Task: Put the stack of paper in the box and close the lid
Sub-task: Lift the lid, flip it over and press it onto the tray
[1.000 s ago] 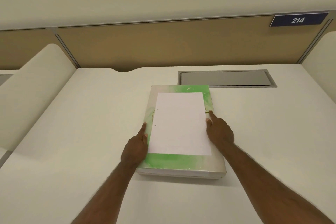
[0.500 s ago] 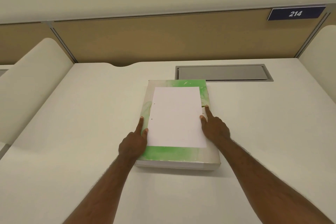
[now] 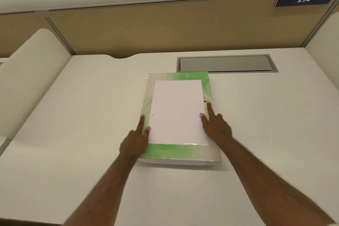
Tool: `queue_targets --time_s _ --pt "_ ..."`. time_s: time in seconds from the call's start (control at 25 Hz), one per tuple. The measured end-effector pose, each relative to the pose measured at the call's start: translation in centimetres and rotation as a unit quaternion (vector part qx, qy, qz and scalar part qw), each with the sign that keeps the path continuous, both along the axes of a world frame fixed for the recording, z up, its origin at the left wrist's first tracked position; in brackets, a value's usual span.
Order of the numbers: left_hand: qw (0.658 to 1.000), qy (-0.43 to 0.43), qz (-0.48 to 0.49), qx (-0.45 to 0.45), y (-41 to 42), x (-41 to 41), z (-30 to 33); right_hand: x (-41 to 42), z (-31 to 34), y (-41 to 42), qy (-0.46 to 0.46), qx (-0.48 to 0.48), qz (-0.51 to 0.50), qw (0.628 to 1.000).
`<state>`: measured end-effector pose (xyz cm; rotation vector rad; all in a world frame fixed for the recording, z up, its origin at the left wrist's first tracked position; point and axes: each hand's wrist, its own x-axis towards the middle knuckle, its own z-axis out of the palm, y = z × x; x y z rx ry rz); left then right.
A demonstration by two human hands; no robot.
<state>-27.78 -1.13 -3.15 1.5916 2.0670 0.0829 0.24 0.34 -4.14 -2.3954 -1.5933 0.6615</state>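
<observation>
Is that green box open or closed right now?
Closed. The green box lies flat on the desk with its lid down, and the stack of paper rests on top of it, not inside.

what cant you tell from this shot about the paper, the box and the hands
- Head view: how thick the paper stack is; only its top sheet shows.
- Box contents: hidden by its lid and the paper.
- Left hand, right hand: curled fingers hidden by the hands' backs.
</observation>
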Motion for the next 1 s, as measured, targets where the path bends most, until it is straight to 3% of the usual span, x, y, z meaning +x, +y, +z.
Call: queue_targets --time_s 0.36,0.8,1.0 --pt "1.000 -0.014 -0.011 -0.003 0.7 0.0 -0.6 -1.0 -0.4 0.0 -0.054 0.046 -0.004 0.997" --pt "0.999 -0.031 -0.029 -0.011 1.4 -0.4 -1.0 -0.1 -0.3 0.4 -0.017 0.024 0.012 1.000" --pt "0.998 -0.027 -0.045 -0.031 1.8 -0.5 -0.4 -0.1 0.5 0.7 -0.049 0.005 0.031 0.998"
